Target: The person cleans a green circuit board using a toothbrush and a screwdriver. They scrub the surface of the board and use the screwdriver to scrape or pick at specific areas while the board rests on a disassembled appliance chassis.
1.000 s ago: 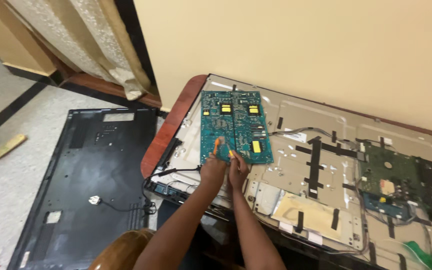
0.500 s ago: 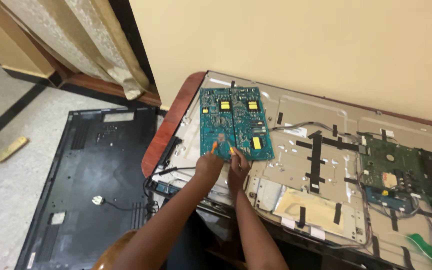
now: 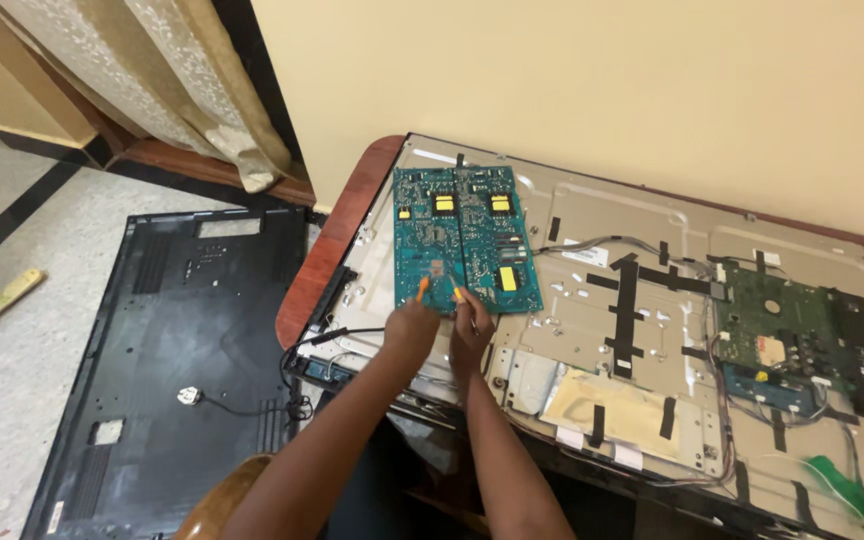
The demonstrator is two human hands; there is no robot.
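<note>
Hands at teal board, each gripping an orange-tipped probe.
Left hand closed on probe; right hand closed on probe; tips on board, directly ahead; green board far right; black cover left, on floor.

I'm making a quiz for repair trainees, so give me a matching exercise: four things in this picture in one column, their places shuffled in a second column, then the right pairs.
Things:
1. teal circuit board
2. black back cover
3. green circuit board
4. curtain

Places:
A. flat on the floor, left of the table
B. right part of the opened panel
C. hanging at the top left
D. left part of the panel, at the hands' probe tips

Pairs: 1-D, 2-A, 3-B, 4-C
</note>
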